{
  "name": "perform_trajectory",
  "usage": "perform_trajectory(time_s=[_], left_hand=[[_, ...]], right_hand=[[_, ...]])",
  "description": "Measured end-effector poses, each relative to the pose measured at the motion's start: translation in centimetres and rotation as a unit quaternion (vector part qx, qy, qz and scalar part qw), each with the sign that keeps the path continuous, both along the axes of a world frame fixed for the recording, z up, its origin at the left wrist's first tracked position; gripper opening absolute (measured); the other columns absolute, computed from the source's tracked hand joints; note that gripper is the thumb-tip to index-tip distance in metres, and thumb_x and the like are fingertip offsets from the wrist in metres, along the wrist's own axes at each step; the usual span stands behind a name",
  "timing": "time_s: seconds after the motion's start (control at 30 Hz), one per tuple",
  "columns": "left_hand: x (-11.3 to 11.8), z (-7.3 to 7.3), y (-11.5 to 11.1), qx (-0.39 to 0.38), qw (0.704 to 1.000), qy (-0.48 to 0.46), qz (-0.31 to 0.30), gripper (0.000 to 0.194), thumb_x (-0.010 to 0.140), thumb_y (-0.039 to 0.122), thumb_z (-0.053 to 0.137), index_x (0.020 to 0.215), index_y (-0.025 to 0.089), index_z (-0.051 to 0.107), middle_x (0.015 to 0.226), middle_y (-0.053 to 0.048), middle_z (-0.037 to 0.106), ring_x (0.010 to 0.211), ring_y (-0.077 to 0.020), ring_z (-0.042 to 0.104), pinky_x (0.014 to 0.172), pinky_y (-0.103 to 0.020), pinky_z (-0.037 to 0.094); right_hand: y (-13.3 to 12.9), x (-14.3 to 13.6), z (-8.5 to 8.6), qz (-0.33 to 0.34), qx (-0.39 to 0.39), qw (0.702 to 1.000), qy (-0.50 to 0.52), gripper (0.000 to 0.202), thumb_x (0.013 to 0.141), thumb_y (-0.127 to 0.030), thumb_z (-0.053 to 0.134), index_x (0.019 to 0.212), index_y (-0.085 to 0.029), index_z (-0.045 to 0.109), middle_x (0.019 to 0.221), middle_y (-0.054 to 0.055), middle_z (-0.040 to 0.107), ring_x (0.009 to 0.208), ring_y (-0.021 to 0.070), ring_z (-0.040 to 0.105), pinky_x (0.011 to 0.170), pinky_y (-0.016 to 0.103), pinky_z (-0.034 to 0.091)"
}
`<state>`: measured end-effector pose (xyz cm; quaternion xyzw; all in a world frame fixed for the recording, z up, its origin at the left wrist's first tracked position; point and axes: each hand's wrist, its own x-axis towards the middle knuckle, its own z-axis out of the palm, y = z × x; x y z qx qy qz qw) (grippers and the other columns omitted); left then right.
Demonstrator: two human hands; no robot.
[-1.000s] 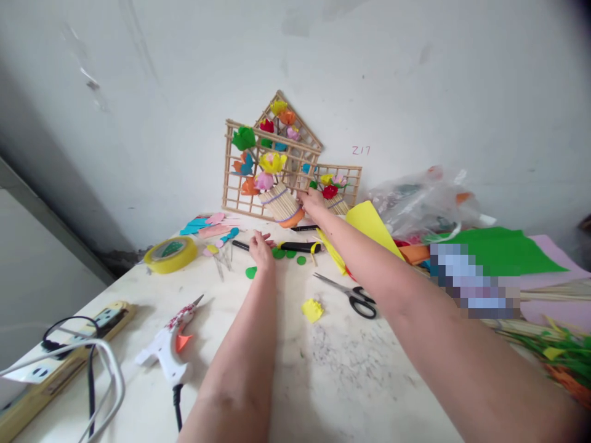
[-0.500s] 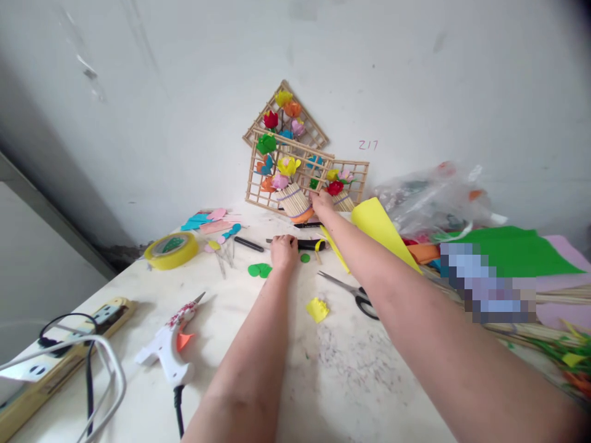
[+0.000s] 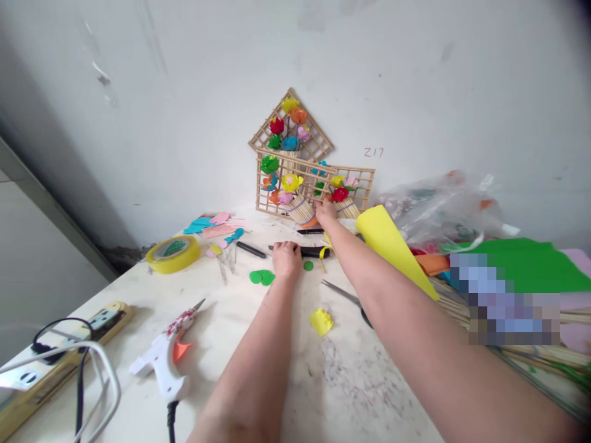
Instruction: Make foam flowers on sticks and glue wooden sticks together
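My right hand [image 3: 326,210] is closed on the lower right edge of the front stick lattice panel [image 3: 259,184], beside its small stick pot [image 3: 301,211] with colourful flowers. My left hand [image 3: 287,259] rests on the table, fingers curled down; anything under them is hidden. Just beyond it lies a black-handled tool [image 3: 316,251], its thin tip showing left of the fingers. Close by are green paper pieces [image 3: 261,277] and a green disc [image 3: 308,266]. Scissors [image 3: 342,291] lie partly under my right forearm, and a yellow piece [image 3: 321,322] lies between the arms.
Two more flower lattices, a diamond one [image 3: 318,138] and a right one [image 3: 367,184], lean at the wall. At left are yellow tape [image 3: 152,261], a glue gun [image 3: 168,363] and a power strip [image 3: 111,317]. Yellow sheet [image 3: 392,252], plastic bag [image 3: 429,209] and green sheet [image 3: 517,264] lie right.
The front lattice has shifted slightly right and down with my right hand, showing more of the diamond lattice's flowers behind. My left hand stays in place; the whole view has moved a little.
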<state>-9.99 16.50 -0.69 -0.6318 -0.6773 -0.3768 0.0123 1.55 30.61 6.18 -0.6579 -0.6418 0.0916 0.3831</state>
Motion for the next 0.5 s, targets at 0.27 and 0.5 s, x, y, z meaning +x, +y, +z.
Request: perform_trajectory(time_s=[0.27,0.5], left_hand=[[0.0,0.0,-0.1,0.000,1.000,-0.009,0.001,0.021,0.080,0.023,0.051,0.086,0.017,0.070,0.094,-0.009,0.068,0.098,-0.0245,0.049,0.087,-0.034,0.037],[-0.1,-0.2,0.2,-0.007,1.000,-0.003,-0.001,0.022,0.081,0.024,0.050,0.087,0.018,0.070,0.094,-0.009,0.068,0.098,-0.0244,0.049,0.087,-0.034,0.037]], right_hand=[[1.1,1.0,-0.3,-0.003,-0.017,1.000,-0.006,0.038,0.090,-0.036,0.040,0.109,-0.012,0.062,0.107,0.016,0.064,0.102,0.0244,0.059,0.085,0.031,0.042],[1.4,1.2,0.0,0.026,-0.019,0.999,-0.021,0.037,0.089,-0.036,0.041,0.110,-0.013,0.063,0.110,0.016,0.064,0.102,0.0240,0.059,0.085,0.031,0.043]])
